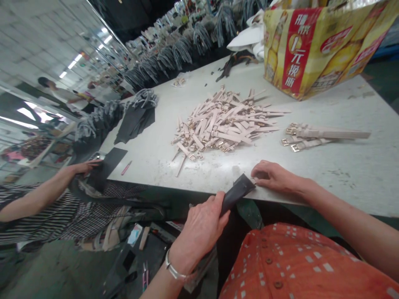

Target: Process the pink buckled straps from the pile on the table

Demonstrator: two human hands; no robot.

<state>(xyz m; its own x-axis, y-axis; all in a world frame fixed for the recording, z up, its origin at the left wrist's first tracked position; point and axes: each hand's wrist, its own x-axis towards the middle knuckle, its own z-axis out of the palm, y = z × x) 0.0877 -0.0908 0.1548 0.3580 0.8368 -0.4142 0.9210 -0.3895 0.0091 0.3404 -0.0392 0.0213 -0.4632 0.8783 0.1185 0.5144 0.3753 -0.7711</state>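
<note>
My left hand [204, 220] is wrapped round a black folded strip [238, 191] that looks like leather or plastic sheet. The strip slants up over the table's front edge. By its far end is my right hand [271, 176], low over the tabletop, with fingers curled and thumb and fingertips close together. Whatever those fingertips hold is too small to make out. Beyond both hands lies a big heap of pale pink buckled straps [218, 122]. A smaller group of similar straps [327, 135], buckles pointing left, rests to the right.
A yellow beer carton [321, 50] stands at the table's [346, 162] back right. At the left, a co-worker's hand [85, 167] touches dark sheets near a small pink tool [126, 167]. More dark pieces [135, 122] lie behind it. Bundles of grey straps [181, 52] hang along the back.
</note>
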